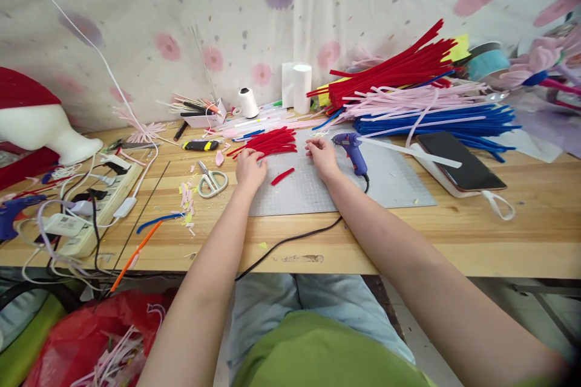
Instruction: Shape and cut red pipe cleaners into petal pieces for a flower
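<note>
Head view: at the frame's centre, your left hand (250, 169) is touching the red pipe-cleaner pile (272, 141) and your right hand (322, 155) is resting beside the blue glue gun (353, 152) (fingers curled; grip impossible to tell).

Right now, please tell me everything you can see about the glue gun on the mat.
The glue gun is blue-purple, plastic by its look, with a short body and a handle. It lies on its side on the grey mat, handle toward the person. A black cord leaves the handle's end and runs over the near edge of the table. The right hand rests just left of it; I cannot tell if they touch. A long white strip starts beside its right end.
</note>
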Tool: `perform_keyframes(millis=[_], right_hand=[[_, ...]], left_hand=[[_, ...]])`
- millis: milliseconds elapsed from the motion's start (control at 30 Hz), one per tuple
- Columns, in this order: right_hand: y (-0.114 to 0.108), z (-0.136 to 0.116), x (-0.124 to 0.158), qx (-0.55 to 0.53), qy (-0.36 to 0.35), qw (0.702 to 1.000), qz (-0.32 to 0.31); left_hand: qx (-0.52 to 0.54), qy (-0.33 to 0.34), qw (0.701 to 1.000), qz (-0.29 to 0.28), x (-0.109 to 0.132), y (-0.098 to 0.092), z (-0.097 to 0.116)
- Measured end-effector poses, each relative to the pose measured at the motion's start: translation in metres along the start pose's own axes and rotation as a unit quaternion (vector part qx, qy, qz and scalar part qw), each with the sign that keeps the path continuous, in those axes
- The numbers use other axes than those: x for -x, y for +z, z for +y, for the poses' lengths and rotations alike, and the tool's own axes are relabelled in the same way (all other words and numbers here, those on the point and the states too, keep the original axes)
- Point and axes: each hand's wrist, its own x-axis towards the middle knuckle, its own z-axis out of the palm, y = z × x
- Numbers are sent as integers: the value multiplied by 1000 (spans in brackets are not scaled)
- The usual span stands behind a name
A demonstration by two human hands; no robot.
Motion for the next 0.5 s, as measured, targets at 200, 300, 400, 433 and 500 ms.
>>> perform_keyframes(millis=[200, 300, 400, 433, 500], right_hand=[[0, 7, -3, 30, -12, 999, -13], [1, 9, -4, 40, -8, 999, -16], [0, 9, -2, 65, -35, 997, -21], [0, 8, -1, 79, -67, 994, -21], [0, 6, 3, 126, -165, 978, -22]], left_hand=[[-169, 45, 981, -88, -27, 3, -1], [-222, 72, 967, -101, -29, 1, 3], [-235, 95, 965, -72, -25, -3, 5], [-237, 91, 965, -61, -23, -5, 6], [-240, 73, 967, -45, -20, -7, 6]])
